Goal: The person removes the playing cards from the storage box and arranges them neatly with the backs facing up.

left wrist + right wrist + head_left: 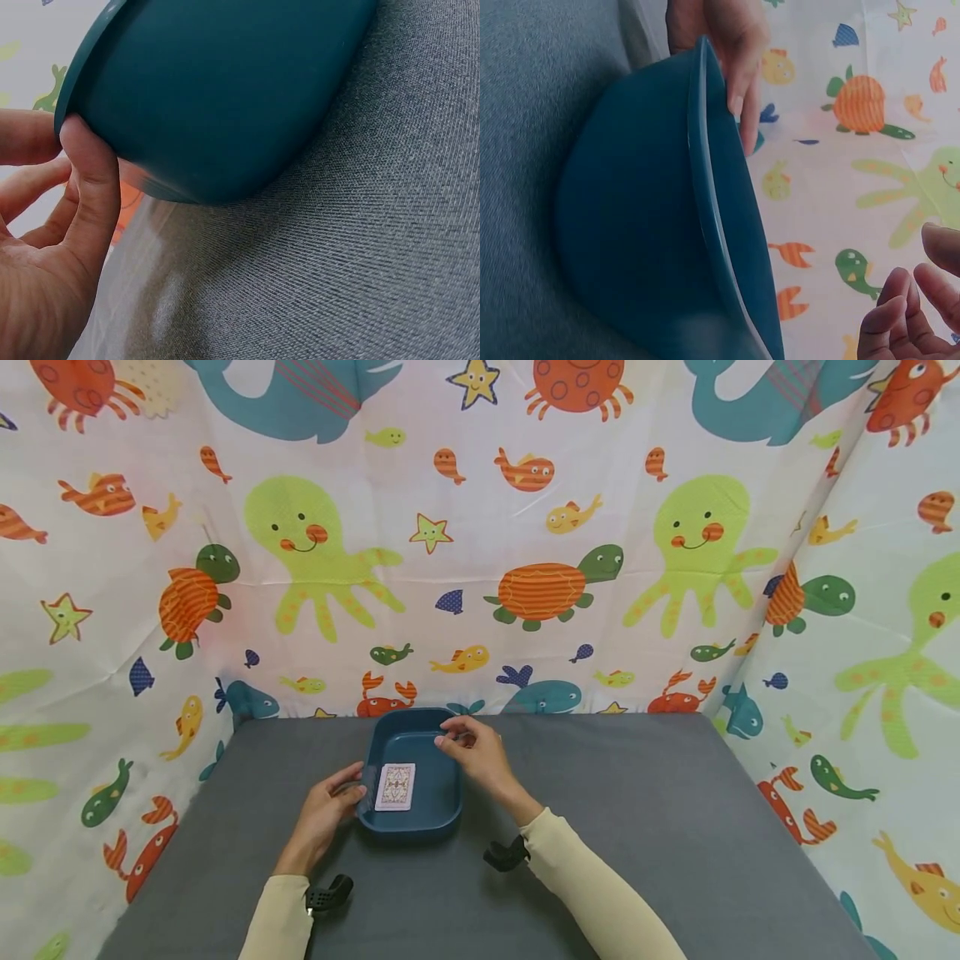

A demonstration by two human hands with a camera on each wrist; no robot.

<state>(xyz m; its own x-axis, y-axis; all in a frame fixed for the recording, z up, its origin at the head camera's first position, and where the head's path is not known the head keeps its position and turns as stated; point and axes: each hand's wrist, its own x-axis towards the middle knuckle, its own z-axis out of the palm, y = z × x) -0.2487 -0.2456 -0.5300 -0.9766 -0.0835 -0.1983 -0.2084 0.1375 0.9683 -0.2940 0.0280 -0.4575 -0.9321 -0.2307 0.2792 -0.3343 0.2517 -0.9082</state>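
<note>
A dark blue plastic tub (427, 822) stands on the grey cloth. Inside, towards its left wall, lies a deck of playing cards (395, 787) with a patterned back facing up. At the left rim my left hand (326, 814) pinches the edge; in the left wrist view its thumb (94, 172) presses the outer wall. A see-through, shiny patch (367, 789) shows beside those fingertips. My right hand (480, 756) hovers over the tub's right rim, fingers loosely bent and thumb apart from them. In the right wrist view these fingers (900, 315) hold nothing visible.
Grey cloth (637, 810) covers the table on both sides of the tub. Behind and at both sides hangs a white curtain (465, 593) printed with sea animals. Black wrist straps (330, 893) show at both sleeves.
</note>
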